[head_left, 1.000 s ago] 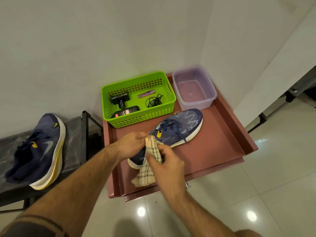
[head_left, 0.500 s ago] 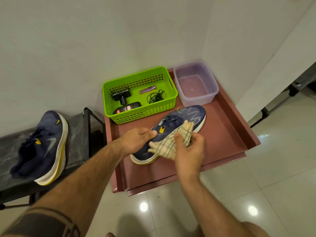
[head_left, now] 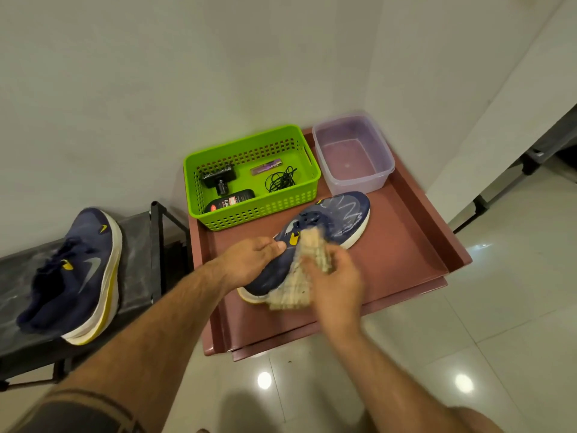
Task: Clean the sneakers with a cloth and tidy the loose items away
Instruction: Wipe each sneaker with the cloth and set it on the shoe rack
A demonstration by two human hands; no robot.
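Your left hand (head_left: 249,260) grips the sneaker (head_left: 312,242) on the desk (head_left: 406,254); your right hand (head_left: 338,282) holds the cloth (head_left: 307,260) against it.

A clear lidless plastic tub (head_left: 352,157) stands at the far right corner of the reddish-brown tray-topped bench (head_left: 415,245). A black metal-framed shelf (head_left: 146,245) stands left of the bench, on glossy white floor tiles (head_left: 499,323).

Plain pale walls (head_left: 187,73) meeting at corner; glossy white floor tiles (head_left: 499,307) reflecting ceiling lights.
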